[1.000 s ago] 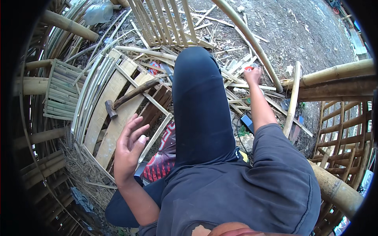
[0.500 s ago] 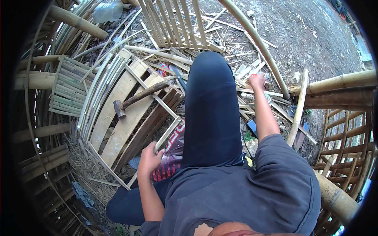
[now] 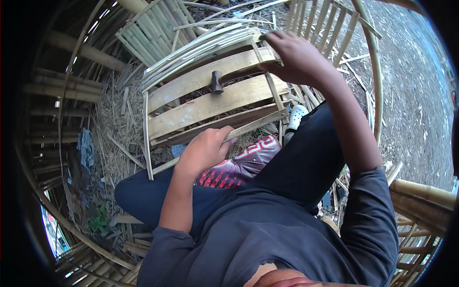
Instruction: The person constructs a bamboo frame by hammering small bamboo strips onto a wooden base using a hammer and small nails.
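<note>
A slatted wooden crate [image 3: 191, 117], edged with bamboo strips, lies tilted in front of me and against my bent left leg. My left hand [image 3: 203, 152] is closed around its near rail [image 3: 256, 126]. A hammer [image 3: 216, 83] with a dark metal head and wooden handle rests across the slats. My right hand [image 3: 296, 56] is over the handle's end at the crate's right side. Its thumb lies by the handle, and its fingers stretch apart from the thumb toward the far corner. The palm side is hidden.
A small bamboo slat panel [image 3: 155, 31] stands at the far left, and a slatted frame [image 3: 325, 24] at the far right. A curved bamboo pole [image 3: 375, 81] rises on the right. Straw and split bamboo scraps [image 3: 126, 107] litter the ground.
My right hand has come from the scraps on the right over to the hammer's handle end. My left hand keeps its grip on the rail. The view has turned leftward.
</note>
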Motion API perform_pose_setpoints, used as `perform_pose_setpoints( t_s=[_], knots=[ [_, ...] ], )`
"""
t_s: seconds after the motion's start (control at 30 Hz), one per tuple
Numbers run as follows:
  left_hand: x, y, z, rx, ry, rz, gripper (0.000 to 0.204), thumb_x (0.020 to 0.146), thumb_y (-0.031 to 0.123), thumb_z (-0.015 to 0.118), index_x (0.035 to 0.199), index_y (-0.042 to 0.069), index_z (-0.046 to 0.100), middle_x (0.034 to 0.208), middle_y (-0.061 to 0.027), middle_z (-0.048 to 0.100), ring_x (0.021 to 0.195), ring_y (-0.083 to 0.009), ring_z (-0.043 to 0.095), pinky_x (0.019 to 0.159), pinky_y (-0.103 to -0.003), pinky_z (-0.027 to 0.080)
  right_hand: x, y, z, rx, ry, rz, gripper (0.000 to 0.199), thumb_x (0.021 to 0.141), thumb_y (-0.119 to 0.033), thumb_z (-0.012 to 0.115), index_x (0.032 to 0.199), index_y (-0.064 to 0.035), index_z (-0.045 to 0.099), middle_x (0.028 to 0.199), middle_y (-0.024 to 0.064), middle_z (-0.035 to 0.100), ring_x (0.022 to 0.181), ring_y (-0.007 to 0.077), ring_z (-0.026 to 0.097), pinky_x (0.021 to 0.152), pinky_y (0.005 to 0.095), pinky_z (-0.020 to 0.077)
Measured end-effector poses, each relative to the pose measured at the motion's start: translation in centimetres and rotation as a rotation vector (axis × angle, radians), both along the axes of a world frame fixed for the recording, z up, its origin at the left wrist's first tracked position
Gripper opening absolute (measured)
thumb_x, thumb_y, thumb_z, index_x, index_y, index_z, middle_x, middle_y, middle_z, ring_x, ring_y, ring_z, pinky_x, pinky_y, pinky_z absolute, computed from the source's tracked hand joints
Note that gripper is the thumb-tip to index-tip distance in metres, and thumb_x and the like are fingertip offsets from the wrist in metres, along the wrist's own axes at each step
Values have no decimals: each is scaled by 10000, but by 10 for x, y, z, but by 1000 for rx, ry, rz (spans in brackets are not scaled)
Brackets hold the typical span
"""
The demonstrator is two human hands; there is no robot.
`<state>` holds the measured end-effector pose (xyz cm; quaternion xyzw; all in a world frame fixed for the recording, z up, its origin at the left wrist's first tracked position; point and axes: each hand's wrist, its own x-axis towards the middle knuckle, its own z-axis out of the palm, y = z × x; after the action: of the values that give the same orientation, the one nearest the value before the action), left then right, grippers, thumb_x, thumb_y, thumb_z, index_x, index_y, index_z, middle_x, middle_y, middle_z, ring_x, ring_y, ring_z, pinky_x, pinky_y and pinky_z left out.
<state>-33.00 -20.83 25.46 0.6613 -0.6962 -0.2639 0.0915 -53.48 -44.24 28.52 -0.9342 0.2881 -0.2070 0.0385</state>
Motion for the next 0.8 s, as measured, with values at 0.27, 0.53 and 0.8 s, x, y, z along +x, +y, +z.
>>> perform_pose_setpoints(
  t_s=[0.27,0.53,0.8],
  knots=[
    [3,6,3,-51,-57,-55,293,932,187,655,1184,43,608,906,-211,707,846,-416,691,754,-509,547,87,-12,-49,8,470,10,158,876,-79,590,881,18,714,933,214,710,878,385,710,723,478,569],
    [8,24,-51,77,108,-186,548,913,139,650,1425,20,496,1323,-206,584,1167,-361,623,941,-460,532,100,5,-51,229,509,279,269,881,-255,748,870,-1,660,810,189,690,835,400,686,743,491,536],
    [93,-3,-34,97,275,-15,383,970,180,618,1330,49,622,1321,-196,636,1242,-356,607,1074,-433,473,116,5,-129,320,305,426,236,886,-246,740,916,-21,678,840,185,691,824,393,687,737,499,535]
  ],
)
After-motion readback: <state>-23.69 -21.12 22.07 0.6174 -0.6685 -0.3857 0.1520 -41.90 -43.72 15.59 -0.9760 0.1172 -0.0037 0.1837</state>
